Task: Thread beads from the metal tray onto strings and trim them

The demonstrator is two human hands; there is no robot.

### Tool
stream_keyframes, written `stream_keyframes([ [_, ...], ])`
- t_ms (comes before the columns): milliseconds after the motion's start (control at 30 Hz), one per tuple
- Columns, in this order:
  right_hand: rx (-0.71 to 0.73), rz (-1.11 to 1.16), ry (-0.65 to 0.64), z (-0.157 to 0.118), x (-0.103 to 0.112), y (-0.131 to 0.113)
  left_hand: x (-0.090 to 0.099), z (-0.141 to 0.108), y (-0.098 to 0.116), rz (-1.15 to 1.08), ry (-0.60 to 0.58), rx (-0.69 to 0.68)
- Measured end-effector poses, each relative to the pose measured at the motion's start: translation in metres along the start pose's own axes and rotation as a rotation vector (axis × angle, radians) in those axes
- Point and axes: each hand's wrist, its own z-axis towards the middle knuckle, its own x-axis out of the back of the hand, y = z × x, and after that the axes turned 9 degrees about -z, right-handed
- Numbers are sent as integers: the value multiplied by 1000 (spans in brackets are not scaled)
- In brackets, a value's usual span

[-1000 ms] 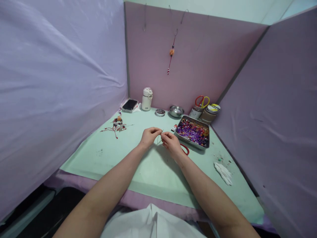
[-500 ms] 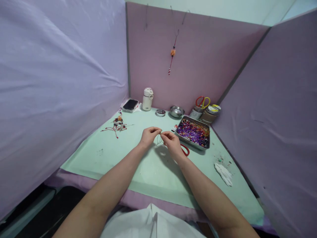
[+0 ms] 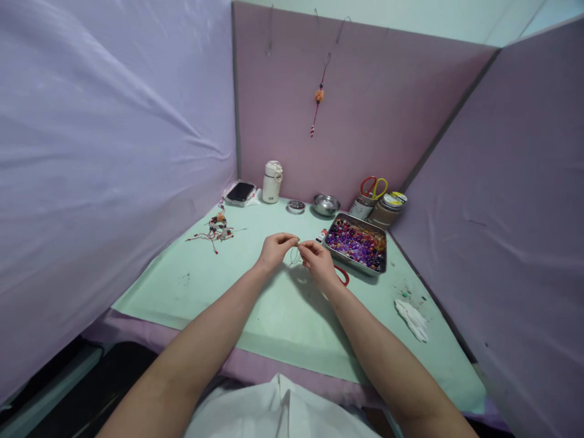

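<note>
Nudged rightward since earlier, the right hand (image 3: 318, 263) I'm watching pinches thin cord (image 3: 294, 257), as does the left hand (image 3: 274, 250), mid-surface (image 3: 274, 316), beads (image 3: 353, 242) filling the metal tray (image 3: 351, 264) near the right edge.

From my end I count one each of left hand (image 3: 275, 251), right hand (image 3: 317, 261), steel tray (image 3: 353, 264), steel bowl (image 3: 322, 210), round dish (image 3: 296, 212), white flask (image 3: 271, 185), phone (image 3: 241, 192), can (image 3: 361, 209), lidded jar (image 3: 385, 214), white glove (image 3: 412, 319) and hanging beaded strand (image 3: 319, 96); three wire hooks (image 3: 341, 27); two red scissor loops (image 3: 347, 279) and one yellow scissor loop (image 3: 385, 186). The tray's beads (image 3: 353, 240) and the thin thread (image 3: 291, 257) strands I can't number.
</note>
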Motion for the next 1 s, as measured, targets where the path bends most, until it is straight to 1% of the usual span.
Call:
stream_keyframes([
  [100,-7,-5,27,1,0,0,0,0,1,5,10,13],
  [467,-24,-21,23,2,0,4,1,1,1,-11,27,10],
  [633,-34,-14,16,2,1,4,1,1,2,23,50,35],
  [833,-38,-23,24,1,0,4,2,1,1,20,36,6],
  [1000,-15,-30,22,2,1,5,3,2,-1,18,31,-1],
])
